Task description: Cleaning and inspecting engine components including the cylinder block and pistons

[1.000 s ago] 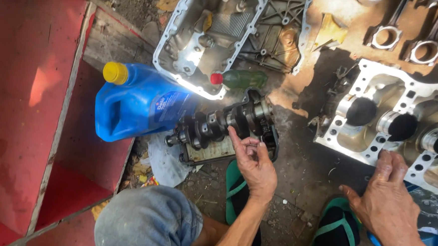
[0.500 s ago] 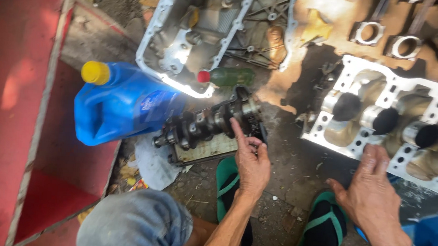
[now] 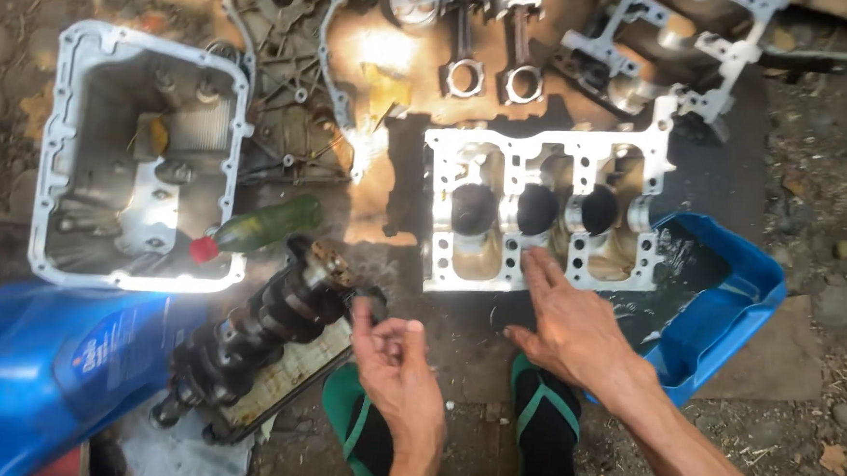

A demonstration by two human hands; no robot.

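Your left hand [image 3: 393,357] pinches a small dark part beside the crankshaft [image 3: 264,326], fingers together. Your right hand [image 3: 574,323] rests on the engine block [image 3: 541,210], fingers spread flat.

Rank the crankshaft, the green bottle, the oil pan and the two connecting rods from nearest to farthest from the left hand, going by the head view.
From the left hand:
1. Crankshaft, at the fingertips, just left.
2. Green bottle, up and left, beyond the crankshaft.
3. Oil pan, far left, upper.
4. Connecting rods, at the top, farthest.
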